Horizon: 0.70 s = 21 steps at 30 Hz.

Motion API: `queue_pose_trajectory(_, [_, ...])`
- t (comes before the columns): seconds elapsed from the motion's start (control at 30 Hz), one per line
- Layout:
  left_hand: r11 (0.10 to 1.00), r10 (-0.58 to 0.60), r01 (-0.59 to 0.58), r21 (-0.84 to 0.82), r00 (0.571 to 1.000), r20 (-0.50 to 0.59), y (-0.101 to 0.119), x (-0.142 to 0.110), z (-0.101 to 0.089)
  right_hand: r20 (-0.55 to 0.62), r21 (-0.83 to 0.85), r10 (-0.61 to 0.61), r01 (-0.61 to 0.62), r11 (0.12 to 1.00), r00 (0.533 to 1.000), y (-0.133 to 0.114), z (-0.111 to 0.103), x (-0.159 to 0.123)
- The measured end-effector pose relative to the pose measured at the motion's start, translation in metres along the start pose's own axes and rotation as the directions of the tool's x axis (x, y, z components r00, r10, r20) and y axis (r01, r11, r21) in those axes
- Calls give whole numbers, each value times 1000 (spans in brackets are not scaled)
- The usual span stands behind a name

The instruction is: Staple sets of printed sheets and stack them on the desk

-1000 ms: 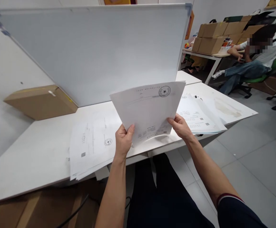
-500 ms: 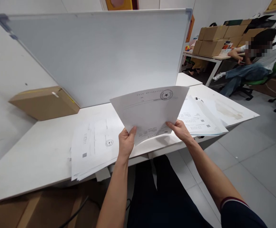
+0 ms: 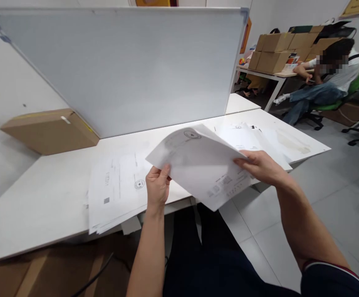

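Between my two hands a printed sheet of paper (image 3: 201, 165) with a round star stamp is held up, tilted and bowed, above the table's front edge. My left hand (image 3: 158, 183) pinches its left edge with the thumb on top. At the opposite edge, the thumb and fingers of my right hand (image 3: 260, 165) grip the paper. To the left lies a stack of similar printed sheets (image 3: 114, 198), stamped and slightly fanned, overhanging the table edge. More papers (image 3: 244, 134) lie to the right, partly hidden behind the held sheet.
A large whiteboard (image 3: 130, 70) stands along the back of the white table (image 3: 52, 198). A cardboard box (image 3: 49, 132) leans by its left corner. At the right, a person (image 3: 331, 74) sits on a green chair near stacked boxes (image 3: 272, 51).
The sheet has turned clockwise from nearly upright to slanted, with its lower corner now hanging down. My right hand has moved right; my left hand stays at the left edge.
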<state>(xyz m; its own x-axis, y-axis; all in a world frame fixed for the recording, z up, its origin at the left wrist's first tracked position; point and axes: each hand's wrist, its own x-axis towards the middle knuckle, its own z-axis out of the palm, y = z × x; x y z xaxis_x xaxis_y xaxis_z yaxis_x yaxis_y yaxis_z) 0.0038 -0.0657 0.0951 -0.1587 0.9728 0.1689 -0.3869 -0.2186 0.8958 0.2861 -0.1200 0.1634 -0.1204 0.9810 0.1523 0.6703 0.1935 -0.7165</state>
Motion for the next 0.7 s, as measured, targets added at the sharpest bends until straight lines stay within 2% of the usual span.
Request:
queue_pose_trajectory(0.07, [987, -54, 59, 147, 998, -39, -13, -4, -5, 120, 57, 99, -107, 993, 988, 14, 10, -7])
queue_pose_trajectory(0.13, [963, -81, 78, 258, 997, 1, -27, -9, -10, 234, 154, 199, -238, 959, 952, 32, 22, -16])
queue_pose_trajectory(0.2, [942, -128, 101, 320, 990, 65, -38, -14, -12, 352, 282, 265, -372, 884, 898, 51, 36, -28])
queue_pose_trajectory(0.27, [907, -180, 128, 402, 979, 94, -47, -17, -12, 421, 371, 306, -470, 801, 854, 68, 49, -41])
queue_pose_trajectory(0.37, [814, -173, 99, 572, 982, 76, -56, -20, -12, 380, 397, 394, -532, 748, 837, 87, 63, -59])
queue_pose_trajectory(0.47, [724, -72, -9, 690, 994, 88, -61, -18, -13, 330, 392, 461, -564, 727, 824, 95, 68, -70])
queue_pose_trajectory(0.7, [550, 115, -200, 811, 980, 163, -76, -6, -15, 425, 451, 472, -633, 629, 772, 90, 61, -73])
